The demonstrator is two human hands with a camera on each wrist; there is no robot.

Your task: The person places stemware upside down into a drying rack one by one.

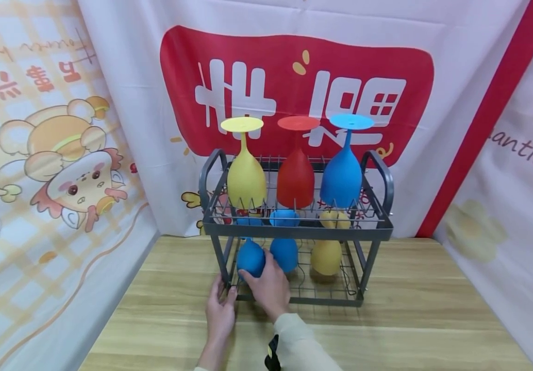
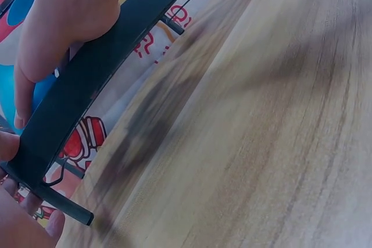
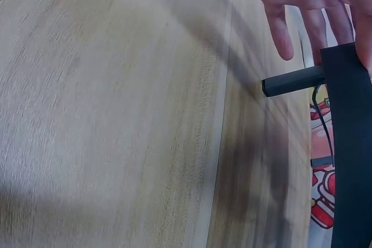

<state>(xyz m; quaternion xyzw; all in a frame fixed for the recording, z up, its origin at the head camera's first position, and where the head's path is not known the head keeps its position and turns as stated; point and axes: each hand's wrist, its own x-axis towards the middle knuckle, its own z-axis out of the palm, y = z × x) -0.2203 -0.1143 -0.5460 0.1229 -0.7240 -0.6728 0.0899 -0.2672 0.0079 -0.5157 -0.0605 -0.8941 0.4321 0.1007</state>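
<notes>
A dark two-tier metal rack [image 1: 299,233] stands on the wooden table. My left hand [image 1: 220,313] grips its lower front-left corner; in the left wrist view, the left thumb lies on the front rail with fingers below it. My right hand [image 1: 272,289] reaches over the lower front rail and holds the leftmost blue goblet [image 1: 250,257], thumb at its front, on the lower tier. Beside it stand a second blue goblet [image 1: 284,255] and a yellow goblet [image 1: 326,257]. Yellow [image 1: 246,183], red [image 1: 296,180] and blue [image 1: 341,180] goblets stand upside down on the upper tier.
The wooden table [image 1: 424,309] extends in front of the rack and to both sides. Behind hangs a white cloth with a red printed panel [image 1: 294,93]; printed cloths also hang at left [image 1: 39,268] and right [image 1: 503,232]. Short feet [image 2: 72,208] lift the rack's lower rail.
</notes>
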